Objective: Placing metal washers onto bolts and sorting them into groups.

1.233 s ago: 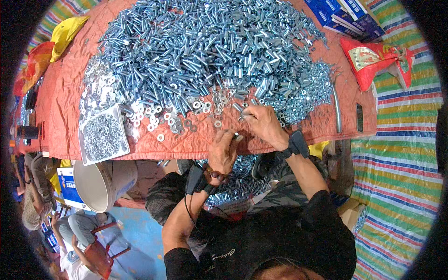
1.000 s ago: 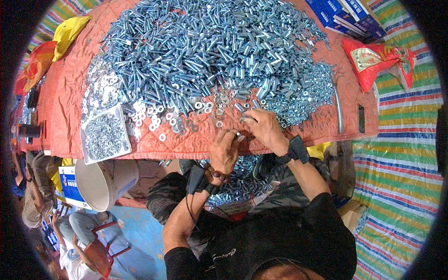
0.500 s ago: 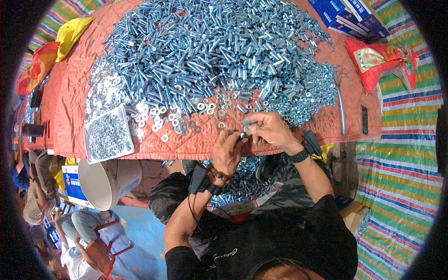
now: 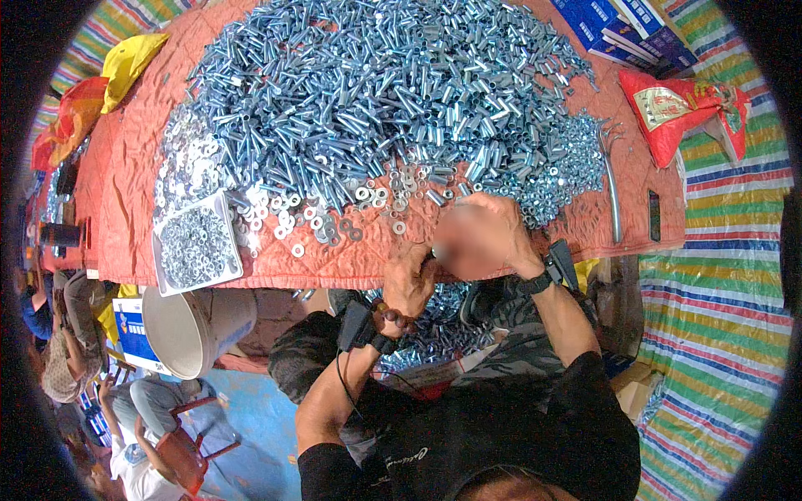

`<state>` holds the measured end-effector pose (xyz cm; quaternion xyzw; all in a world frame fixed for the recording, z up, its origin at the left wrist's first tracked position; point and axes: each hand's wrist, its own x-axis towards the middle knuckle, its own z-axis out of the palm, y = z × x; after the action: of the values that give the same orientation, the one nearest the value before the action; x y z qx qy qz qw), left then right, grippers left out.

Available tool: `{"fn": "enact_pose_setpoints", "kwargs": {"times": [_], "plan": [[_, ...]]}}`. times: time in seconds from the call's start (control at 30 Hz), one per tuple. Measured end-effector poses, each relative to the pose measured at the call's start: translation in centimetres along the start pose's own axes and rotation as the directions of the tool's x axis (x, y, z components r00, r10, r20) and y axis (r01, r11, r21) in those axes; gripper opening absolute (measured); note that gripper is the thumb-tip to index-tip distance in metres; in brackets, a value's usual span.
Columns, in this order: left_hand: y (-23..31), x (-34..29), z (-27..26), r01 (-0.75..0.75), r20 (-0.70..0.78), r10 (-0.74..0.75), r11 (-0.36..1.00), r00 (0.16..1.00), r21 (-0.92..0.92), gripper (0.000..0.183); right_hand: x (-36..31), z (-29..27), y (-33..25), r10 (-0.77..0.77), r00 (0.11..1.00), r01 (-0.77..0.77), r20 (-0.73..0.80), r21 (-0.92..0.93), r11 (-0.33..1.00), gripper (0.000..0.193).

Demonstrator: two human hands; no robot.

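Note:
My left hand (image 4: 408, 280) is at the table's near edge, its fingers closed in a pinch. What they hold is mostly hidden; only a small, dark metallic bit shows at the fingertips. Close beside it, to the right, is my right hand (image 4: 489, 232). A blur covers its fingers, so I cannot see what they grip. Just beyond both hands lie loose flat washers (image 4: 399, 227) and short metal sleeves (image 4: 435, 198). Farther back spreads a large heap of bolts and sleeves (image 4: 359, 92), with small nuts (image 4: 576, 171) on its right side.
A white tray of small ring washers (image 4: 157, 260) sits at the table's left front. Below it stands a pale bucket (image 4: 180, 334). A red bag (image 4: 660, 117) and blue boxes (image 4: 626, 29) lie at right. More metal parts (image 4: 443, 330) fill a container below my hands. Another person (image 4: 142, 451) sits lower left.
My right hand's fingers have become smeared, hiding the pinch that showed before. Both hands stay at nearly the same place by the table edge. The whole view has shifted very slightly.

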<state>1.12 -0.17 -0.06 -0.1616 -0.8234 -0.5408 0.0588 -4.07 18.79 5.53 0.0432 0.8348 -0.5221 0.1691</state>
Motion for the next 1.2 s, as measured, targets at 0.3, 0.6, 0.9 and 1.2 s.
{"fn": "enact_pose_setpoints", "kwargs": {"times": [0.3, 0.6, 0.9, 1.2], "plan": [[0.3, -0.2, 0.0, 0.080, 0.028, -0.079, 0.996, 0.996, -0.026, 0.022, 2.0, -0.1, 1.3, -0.410, 0.896, 0.248, -0.171, -0.572, 0.781, 0.017], [0.4, 0.0, 0.2, 0.056, 0.034, -0.057, 0.998, 0.998, 0.041, 0.027, 2.7, 0.4, 1.1, -0.447, 0.892, 0.304, -0.062, -0.648, 0.698, 0.017], [0.4, -0.1, -0.1, 0.118, 0.060, -0.116, 0.992, 0.991, -0.038, 0.024, -0.8, -0.7, -1.4, -0.320, 0.944, 0.329, 0.079, -0.267, 0.906, 0.019], [-0.2, -0.3, 0.3, 0.049, 0.029, -0.048, 0.998, 0.998, -0.029, 0.028, -2.9, 1.0, -1.3, -0.553, 0.811, 0.584, 0.189, -0.305, 0.752, 0.018]]}}
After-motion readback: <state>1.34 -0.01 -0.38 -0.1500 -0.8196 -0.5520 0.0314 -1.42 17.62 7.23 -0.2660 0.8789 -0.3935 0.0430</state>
